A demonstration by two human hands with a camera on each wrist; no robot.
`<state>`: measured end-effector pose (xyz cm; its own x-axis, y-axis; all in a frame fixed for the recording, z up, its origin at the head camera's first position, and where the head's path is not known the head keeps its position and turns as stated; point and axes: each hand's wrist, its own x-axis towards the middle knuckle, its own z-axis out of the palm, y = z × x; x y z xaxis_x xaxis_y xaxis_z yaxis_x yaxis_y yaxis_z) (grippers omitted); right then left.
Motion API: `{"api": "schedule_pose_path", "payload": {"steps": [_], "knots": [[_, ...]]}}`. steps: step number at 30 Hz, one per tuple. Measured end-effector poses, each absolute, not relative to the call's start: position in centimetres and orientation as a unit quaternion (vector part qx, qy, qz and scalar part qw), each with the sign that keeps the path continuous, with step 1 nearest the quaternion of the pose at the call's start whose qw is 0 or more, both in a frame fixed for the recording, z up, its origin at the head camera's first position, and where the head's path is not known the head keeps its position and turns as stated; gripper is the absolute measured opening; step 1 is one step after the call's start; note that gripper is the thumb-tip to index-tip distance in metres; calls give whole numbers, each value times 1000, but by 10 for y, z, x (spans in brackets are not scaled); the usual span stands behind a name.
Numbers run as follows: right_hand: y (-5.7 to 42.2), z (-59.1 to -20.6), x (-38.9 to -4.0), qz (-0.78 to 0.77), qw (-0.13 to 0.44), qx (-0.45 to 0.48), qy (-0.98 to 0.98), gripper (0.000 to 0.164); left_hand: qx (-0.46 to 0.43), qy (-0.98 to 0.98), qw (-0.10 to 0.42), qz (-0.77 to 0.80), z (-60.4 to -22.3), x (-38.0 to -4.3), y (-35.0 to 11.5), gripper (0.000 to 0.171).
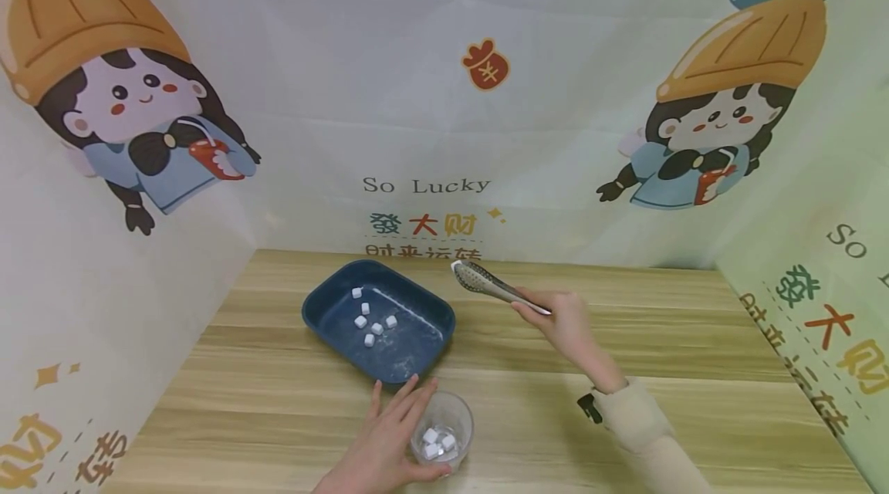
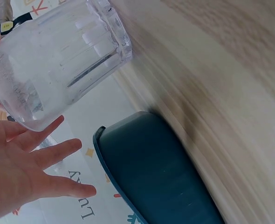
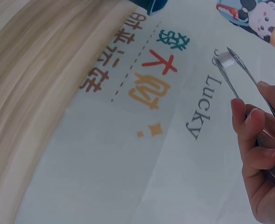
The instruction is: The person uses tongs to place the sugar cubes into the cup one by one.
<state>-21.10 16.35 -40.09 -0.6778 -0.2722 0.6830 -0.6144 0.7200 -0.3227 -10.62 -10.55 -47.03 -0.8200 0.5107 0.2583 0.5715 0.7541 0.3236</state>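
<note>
My right hand [image 1: 566,324] grips perforated tongs [image 1: 486,283]; loosening could drop the white cube [image 3: 225,59] ahead! Left hand [image 1: 389,440], fingers spread, touches the tumbler [image 2: 49,70] beside it.

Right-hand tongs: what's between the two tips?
One white cube, pinched by the metal tongs. The right wrist view shows it clearly; in the head view only a bit of white shows at the tips.
</note>
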Motion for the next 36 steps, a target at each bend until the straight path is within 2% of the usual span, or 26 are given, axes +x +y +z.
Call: {"api": "schedule_pose_path", "payload": {"steps": [12, 18, 26, 36], "knots": [[195, -401, -187, 295, 339, 241, -861, 24, -287, -932, 71, -210, -471, -106, -106, 96], [207, -399, -171, 298, 334, 239, -862, 25, -289, -932, 77, -204, -472, -106, -106, 97], [217, -395, -152, 283, 347, 263, -855, 26, -290, -929, 67, -220, -470, -105, -106, 97], [225, -392, -122, 276, 356, 295, -843, 27, -297, -925, 87, -222, -472, -106, -106, 99]]}}
